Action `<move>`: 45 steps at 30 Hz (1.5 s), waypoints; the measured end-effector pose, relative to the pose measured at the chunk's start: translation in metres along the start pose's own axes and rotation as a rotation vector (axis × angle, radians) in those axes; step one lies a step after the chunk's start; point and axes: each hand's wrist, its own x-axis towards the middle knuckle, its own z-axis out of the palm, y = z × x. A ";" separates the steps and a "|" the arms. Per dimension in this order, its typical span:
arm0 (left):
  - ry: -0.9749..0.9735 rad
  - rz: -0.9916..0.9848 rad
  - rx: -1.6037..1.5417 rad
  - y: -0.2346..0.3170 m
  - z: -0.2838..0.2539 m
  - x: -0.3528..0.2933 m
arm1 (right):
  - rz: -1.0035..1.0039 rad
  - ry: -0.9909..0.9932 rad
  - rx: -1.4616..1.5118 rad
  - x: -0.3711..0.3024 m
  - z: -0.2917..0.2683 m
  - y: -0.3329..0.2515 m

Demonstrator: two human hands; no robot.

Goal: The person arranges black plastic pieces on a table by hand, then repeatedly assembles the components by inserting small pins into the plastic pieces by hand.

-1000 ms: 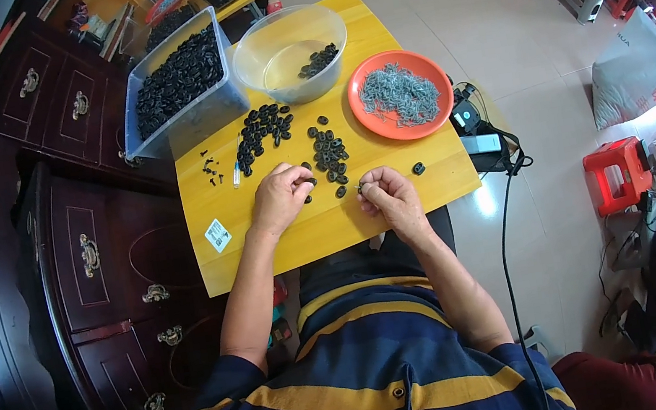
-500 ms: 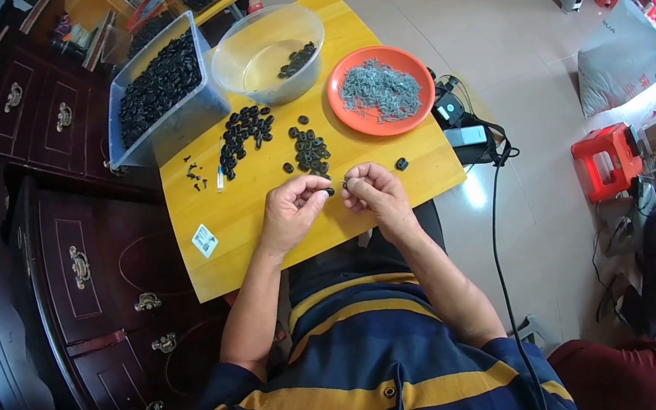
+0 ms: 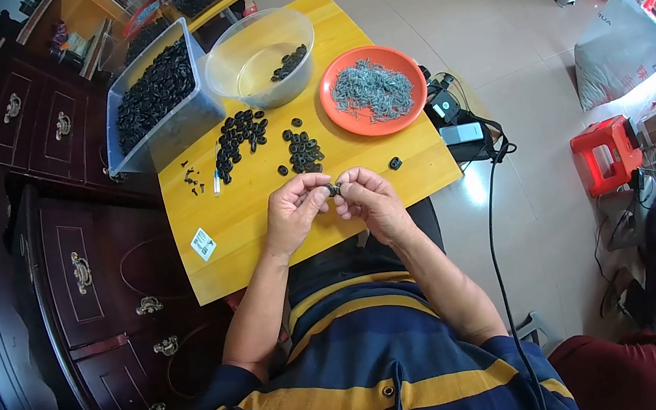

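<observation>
Over the near part of the yellow table (image 3: pixel 260 258), my hands meet fingertip to fingertip. My left hand (image 3: pixel 293 213) pinches a small black oval plastic piece (image 3: pixel 333 190). Against it, my right hand (image 3: pixel 372 203) is closed on a tiny dark part, mostly hidden by the fingers. Just beyond my fingers lies a cluster of dark oval rings (image 3: pixel 305 156), and a larger group of black oval pieces (image 3: pixel 233 147) spreads to its left. One black piece (image 3: pixel 396 163) lies alone to the right of my right hand.
A blue-rimmed bin (image 3: pixel 196 72) full of black pieces stands at the far left, beside a clear round tub (image 3: pixel 247 85). An orange plate (image 3: pixel 338 118) holds thin grey-blue metal pieces (image 3: pixel 373 90). Small black screws (image 3: pixel 190 177) and a white tube (image 3: pixel 216 182) lie at left. A cable (image 3: pixel 498 256) hangs at right.
My two hands have come together, the right moving slightly left, so the parts in their fingertips now meet. The table view has shifted slightly.
</observation>
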 end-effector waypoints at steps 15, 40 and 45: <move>0.015 0.097 -0.037 0.010 0.005 -0.001 | -0.138 0.045 -0.193 -0.001 -0.002 -0.007; -0.054 0.169 0.205 0.008 0.010 -0.001 | -0.218 0.074 -0.370 -0.002 -0.010 0.004; -0.069 0.190 0.282 0.016 0.012 0.001 | -0.161 0.071 -0.293 -0.007 -0.002 -0.002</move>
